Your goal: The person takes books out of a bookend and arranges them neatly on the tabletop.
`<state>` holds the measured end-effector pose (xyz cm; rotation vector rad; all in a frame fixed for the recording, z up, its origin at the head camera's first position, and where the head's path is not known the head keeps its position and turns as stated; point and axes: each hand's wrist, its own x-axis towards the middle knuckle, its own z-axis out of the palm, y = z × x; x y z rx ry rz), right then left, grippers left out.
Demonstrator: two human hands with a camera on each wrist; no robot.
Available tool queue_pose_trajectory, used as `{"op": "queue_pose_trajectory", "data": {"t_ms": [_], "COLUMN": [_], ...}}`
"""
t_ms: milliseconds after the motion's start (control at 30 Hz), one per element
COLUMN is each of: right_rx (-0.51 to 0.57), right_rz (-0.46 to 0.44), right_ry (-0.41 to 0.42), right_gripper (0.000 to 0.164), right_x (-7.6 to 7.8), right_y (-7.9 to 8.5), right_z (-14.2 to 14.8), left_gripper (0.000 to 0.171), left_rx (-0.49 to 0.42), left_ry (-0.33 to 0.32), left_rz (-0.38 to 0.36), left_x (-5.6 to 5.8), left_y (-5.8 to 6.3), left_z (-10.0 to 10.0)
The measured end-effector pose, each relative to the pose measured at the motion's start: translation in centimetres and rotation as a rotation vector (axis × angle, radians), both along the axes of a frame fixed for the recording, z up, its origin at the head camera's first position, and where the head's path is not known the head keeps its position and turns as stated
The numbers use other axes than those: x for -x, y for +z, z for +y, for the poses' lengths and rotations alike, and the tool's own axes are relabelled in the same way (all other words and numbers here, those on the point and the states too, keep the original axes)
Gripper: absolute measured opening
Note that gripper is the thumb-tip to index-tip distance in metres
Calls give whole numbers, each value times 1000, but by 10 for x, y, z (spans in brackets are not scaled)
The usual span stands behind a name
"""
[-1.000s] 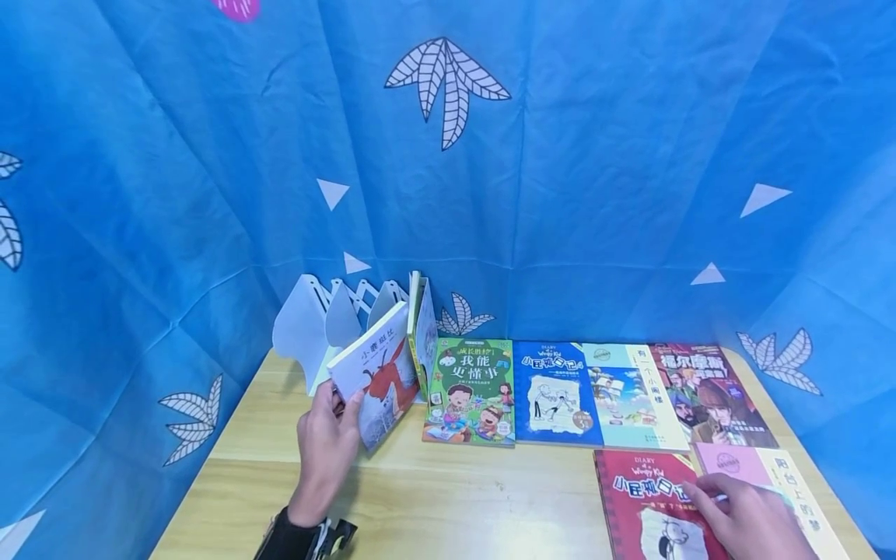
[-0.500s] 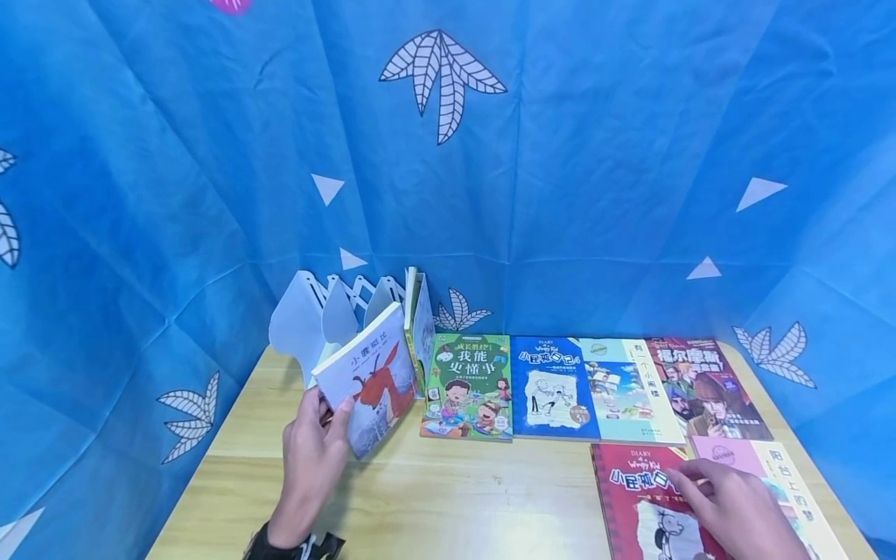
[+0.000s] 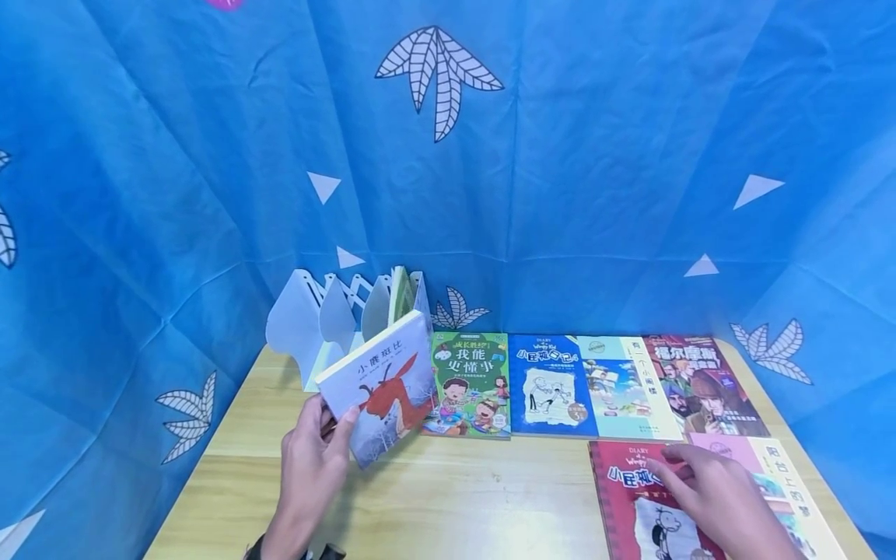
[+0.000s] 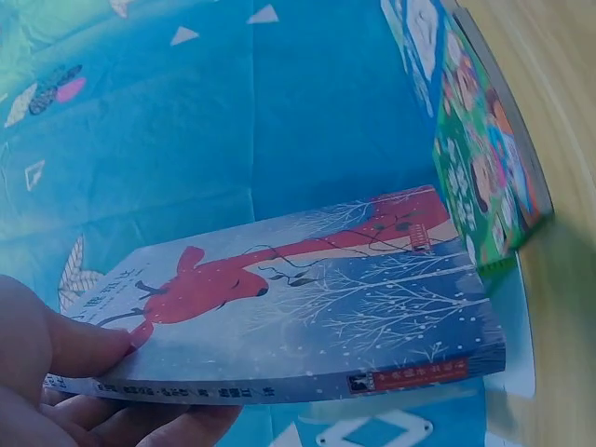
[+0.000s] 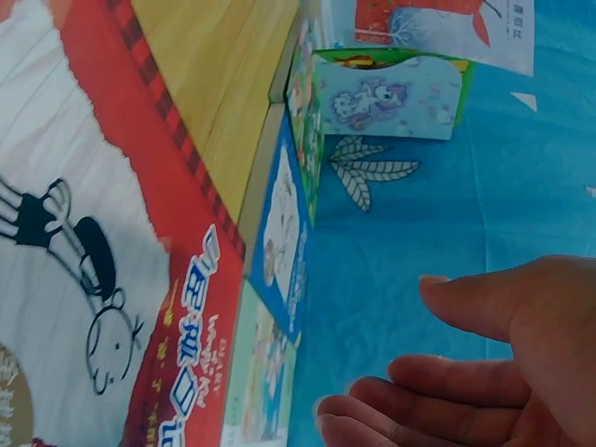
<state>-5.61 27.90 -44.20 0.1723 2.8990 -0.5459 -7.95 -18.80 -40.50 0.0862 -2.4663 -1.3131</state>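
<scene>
My left hand [image 3: 311, 467] grips a picture book [image 3: 392, 389] by its left edge, thumb on the front and fingers behind. Its cover has a red deer on pale blue-grey, and it is tilted in front of the white expanding book rack [image 3: 297, 319]. In the left wrist view, the book's spine [image 4: 279, 391] faces the camera. My right hand [image 3: 721, 490] hovers over a red Diary of a Wimpy Kid book [image 3: 616, 505], holding nothing. The right wrist view shows its thumb apart from its loosely bent fingers [image 5: 456, 382].
A green book [image 3: 401, 294] stands in the rack's right slot, beside an end panel with a pony [image 5: 372, 98]. Flat on the table [image 3: 483, 498] lie a green book [image 3: 472, 381], a blue one [image 3: 553, 389], a sky-pictured one [image 3: 616, 389], a detective one [image 3: 707, 389] and a pink one [image 3: 784, 474].
The deer book has swung to face the camera more, and its right side now overlaps the flat green book. The standing green book leans further left. My right hand has shifted slightly left.
</scene>
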Motion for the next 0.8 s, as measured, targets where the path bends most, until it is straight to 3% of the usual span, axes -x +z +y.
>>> {"op": "queue_pose_trajectory", "data": {"t_ms": [233,367,633,800], "right_rx": [39,54,119,155], "right_rz": [21,22,-33,-37], "right_ry": [26,24,23,31], "right_gripper": [66,78,93,98], "right_x": [0,-1,1,2], "right_y": [6,10,12,12], "right_z": [-11,-16,-27,-36], "left_gripper": [31,31,35,36], "left_rx": [-58,-138,-313,-355], "left_ry": [-42,-79,-179,-210], "left_rz": [-20,-42,-157,-210], "left_x": [-5,-7,-9,-11], "left_y": [1,0,-5,-5], "left_z": [9,12,19,21]}}
